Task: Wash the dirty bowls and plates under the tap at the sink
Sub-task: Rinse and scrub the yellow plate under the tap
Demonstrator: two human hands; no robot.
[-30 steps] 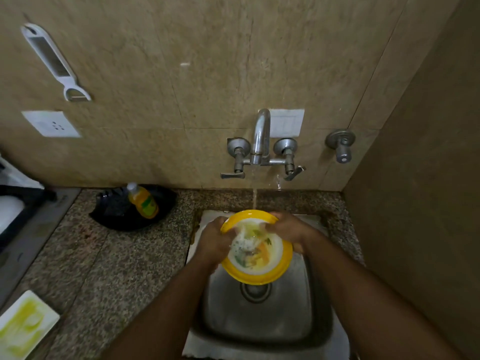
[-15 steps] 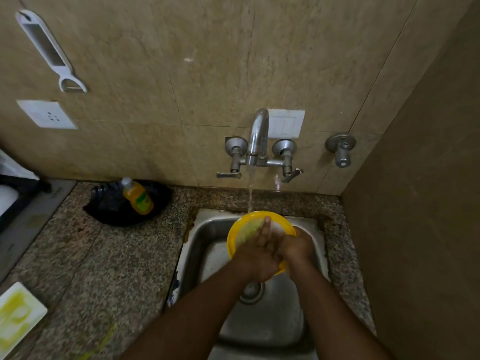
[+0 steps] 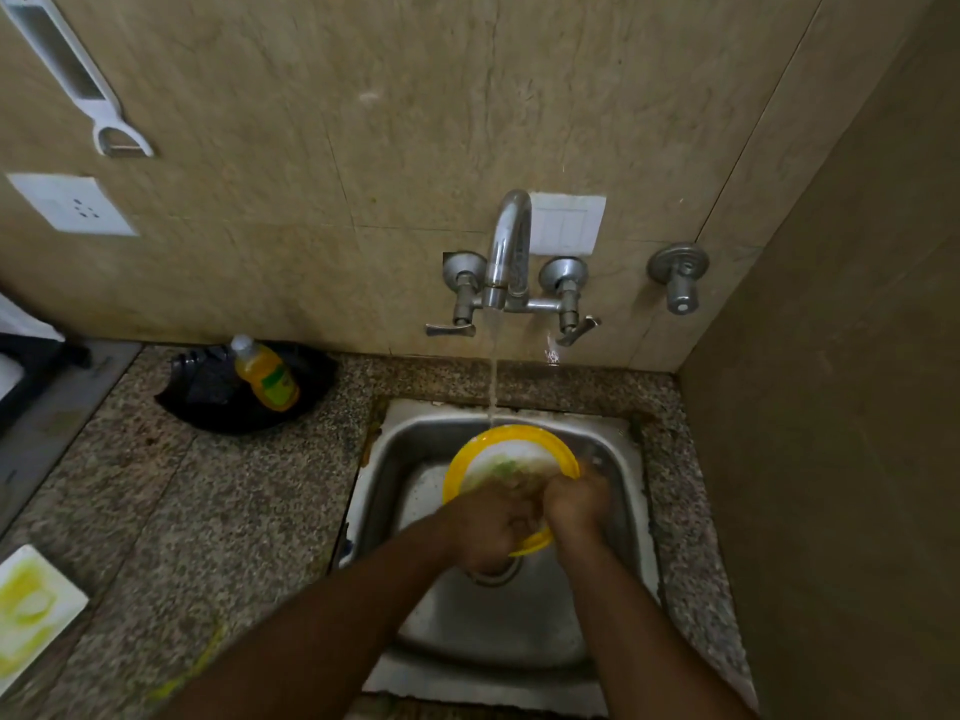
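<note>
Head view: I have the yellow-rimmed plate [image 3: 511,454] tilted over the sink [image 3: 613,605] under the tap [image 3: 511,241] stream, my right hand [image 3: 576,504] gripping its edge. My left hand [image 3: 485,527] rubs its face, its grip blurred, so I cannot tell. Scrubbing seems underway; next I would turn the plate to rinse off the residue.

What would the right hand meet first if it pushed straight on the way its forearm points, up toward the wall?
Probably the yellow-rimmed plate itself: the right hand already holds its right edge. Beyond lies the sink's back wall; depth is unclear.
</note>
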